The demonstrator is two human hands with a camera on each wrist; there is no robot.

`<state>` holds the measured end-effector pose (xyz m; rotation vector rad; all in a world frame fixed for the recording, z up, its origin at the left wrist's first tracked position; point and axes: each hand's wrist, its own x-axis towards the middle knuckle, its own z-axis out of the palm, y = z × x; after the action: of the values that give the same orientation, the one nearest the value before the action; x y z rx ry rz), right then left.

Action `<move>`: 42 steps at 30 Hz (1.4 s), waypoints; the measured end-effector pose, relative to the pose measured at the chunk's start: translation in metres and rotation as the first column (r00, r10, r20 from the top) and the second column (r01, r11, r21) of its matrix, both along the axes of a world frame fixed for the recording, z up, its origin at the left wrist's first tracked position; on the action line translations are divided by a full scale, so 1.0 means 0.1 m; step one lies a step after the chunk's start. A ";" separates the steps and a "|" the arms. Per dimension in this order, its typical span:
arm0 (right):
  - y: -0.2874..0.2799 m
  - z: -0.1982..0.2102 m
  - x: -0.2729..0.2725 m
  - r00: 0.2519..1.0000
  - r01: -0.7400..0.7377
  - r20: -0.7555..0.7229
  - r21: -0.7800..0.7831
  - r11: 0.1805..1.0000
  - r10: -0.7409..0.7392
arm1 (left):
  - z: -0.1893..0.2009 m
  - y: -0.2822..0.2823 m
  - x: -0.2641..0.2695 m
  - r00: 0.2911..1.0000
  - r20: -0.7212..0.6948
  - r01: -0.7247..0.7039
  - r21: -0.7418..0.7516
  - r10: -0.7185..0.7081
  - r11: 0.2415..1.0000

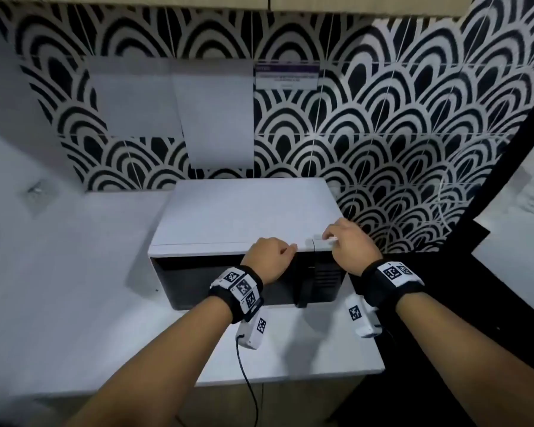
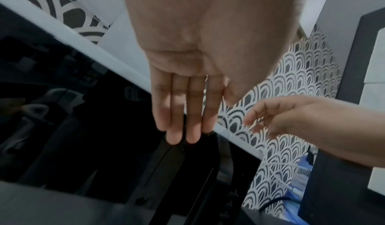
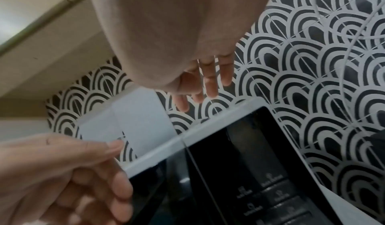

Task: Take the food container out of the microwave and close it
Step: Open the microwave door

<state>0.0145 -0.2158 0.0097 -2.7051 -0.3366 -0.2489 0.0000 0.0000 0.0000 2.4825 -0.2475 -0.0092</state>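
A white microwave (image 1: 244, 217) stands on the counter with its dark door (image 1: 222, 278) shut; the food container is not visible. My left hand (image 1: 272, 257) is at the door's top right corner, just left of the vertical handle (image 1: 304, 282). In the left wrist view its fingers (image 2: 183, 126) reach down to the dark handle strip, and they grip nothing that I can see. My right hand (image 1: 349, 241) rests with relaxed, spread fingers (image 3: 208, 83) on the microwave's top right front corner, above the control panel (image 3: 270, 187).
The white counter (image 1: 74, 288) runs left of and in front of the microwave, with its front edge near me. A black-and-white patterned tile wall (image 1: 383, 134) with white papers (image 1: 216, 118) stands behind. A black frame (image 1: 506, 186) rises at the right. A wrist-camera cable (image 1: 247, 380) hangs down.
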 end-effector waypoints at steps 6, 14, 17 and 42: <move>0.01 -0.15 0.24 0.985 0.068 -0.144 -0.152 0.986 -0.090 | -0.33 -0.40 0.06 0.945 -0.324 -0.014 0.070 0.036 0.997; 0.07 -0.20 0.38 0.956 0.025 -0.282 -0.214 0.977 -0.087 | -0.58 -0.70 0.11 0.825 -0.564 -0.285 -0.349 0.043 0.893; 0.05 -0.28 0.36 0.967 0.020 -0.236 -0.285 0.958 -0.091 | -0.69 -0.74 0.06 0.845 -0.530 -0.346 -0.450 0.066 0.823; 0.02 -0.39 0.41 0.981 0.020 -0.178 -0.272 0.962 -0.071 | -0.76 -0.99 -0.03 0.897 -0.367 -0.423 -0.552 0.246 0.719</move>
<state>0.0558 -0.2142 -0.0294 -2.9770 -0.2686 0.0434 -0.0031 -0.0992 -0.0760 1.7932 0.2936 -0.0962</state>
